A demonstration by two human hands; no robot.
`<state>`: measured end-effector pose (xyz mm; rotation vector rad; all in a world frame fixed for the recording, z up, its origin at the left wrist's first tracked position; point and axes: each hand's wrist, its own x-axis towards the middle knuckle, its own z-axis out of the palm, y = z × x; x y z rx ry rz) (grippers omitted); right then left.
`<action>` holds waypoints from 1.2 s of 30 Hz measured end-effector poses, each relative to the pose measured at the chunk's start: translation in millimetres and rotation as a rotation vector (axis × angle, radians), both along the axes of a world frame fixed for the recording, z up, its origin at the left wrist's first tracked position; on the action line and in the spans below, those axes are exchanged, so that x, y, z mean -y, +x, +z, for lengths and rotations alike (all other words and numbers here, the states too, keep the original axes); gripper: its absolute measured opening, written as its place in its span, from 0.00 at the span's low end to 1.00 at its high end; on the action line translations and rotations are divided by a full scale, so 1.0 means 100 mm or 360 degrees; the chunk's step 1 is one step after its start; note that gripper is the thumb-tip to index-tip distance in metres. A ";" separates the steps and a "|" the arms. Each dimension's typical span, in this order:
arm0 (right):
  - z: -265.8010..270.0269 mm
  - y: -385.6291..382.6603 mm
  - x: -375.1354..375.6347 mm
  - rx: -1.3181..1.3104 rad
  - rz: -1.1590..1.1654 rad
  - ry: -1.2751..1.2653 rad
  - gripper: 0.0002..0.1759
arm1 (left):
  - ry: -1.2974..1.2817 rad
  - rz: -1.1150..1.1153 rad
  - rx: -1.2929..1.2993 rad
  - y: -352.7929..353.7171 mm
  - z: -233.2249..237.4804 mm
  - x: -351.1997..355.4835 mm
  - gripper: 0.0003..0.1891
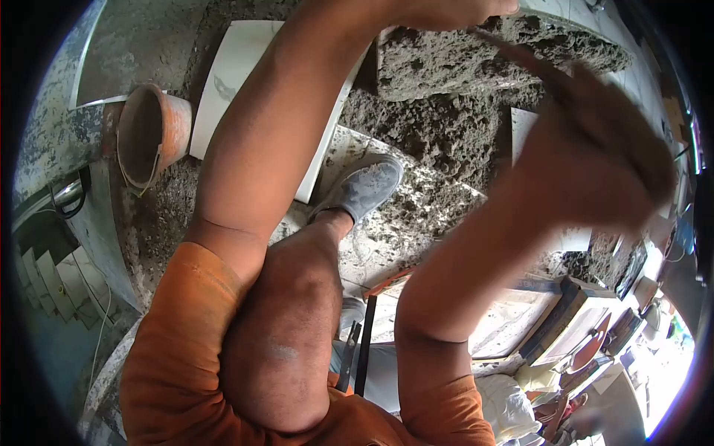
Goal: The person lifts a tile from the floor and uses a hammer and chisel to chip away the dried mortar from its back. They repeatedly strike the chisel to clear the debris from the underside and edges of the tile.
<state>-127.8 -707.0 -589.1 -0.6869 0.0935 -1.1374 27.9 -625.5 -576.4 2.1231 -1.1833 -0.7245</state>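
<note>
My right hand (606,152), smeared by motion, is closed around what looks like a trowel (524,59), its narrow brown blade seen nearly edge-on. The blade points left across a slab thickly coated with grey mortar (439,63). At the top edge of the view is my left hand (454,11), just above the slab's upper side and close to the trowel's tip. Its fingers are mostly cut off, so its grip cannot be made out. Loose, crumbly mortar (446,134) lies below the slab, in front of my shoe (366,184).
An orange bucket (175,126) stands at left beside a large white tile (242,67). Several tiles (63,279) lean at lower left. Boxes (561,320) and a white sack (506,405) sit at lower right. My bent knee is between my arms.
</note>
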 end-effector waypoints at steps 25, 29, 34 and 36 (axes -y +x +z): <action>0.10 -0.22 0.36 0.0144 -0.0080 -0.0166 0.18 | 0.0219 0.0080 -0.0041 -0.16 0.22 -0.01 0.21; -0.57 0.19 -0.30 0.0022 0.0469 0.0519 0.19 | -0.0069 -0.0152 0.0070 0.04 -0.23 0.11 0.20; 0.06 -0.40 0.17 -0.0061 -0.0102 -0.0135 0.18 | 0.0059 0.0016 -0.0017 -0.18 0.09 0.04 0.20; 0.15 -0.33 0.05 -0.0079 -0.0246 -0.0161 0.18 | 0.0152 0.0111 -0.0006 -0.18 0.04 0.07 0.20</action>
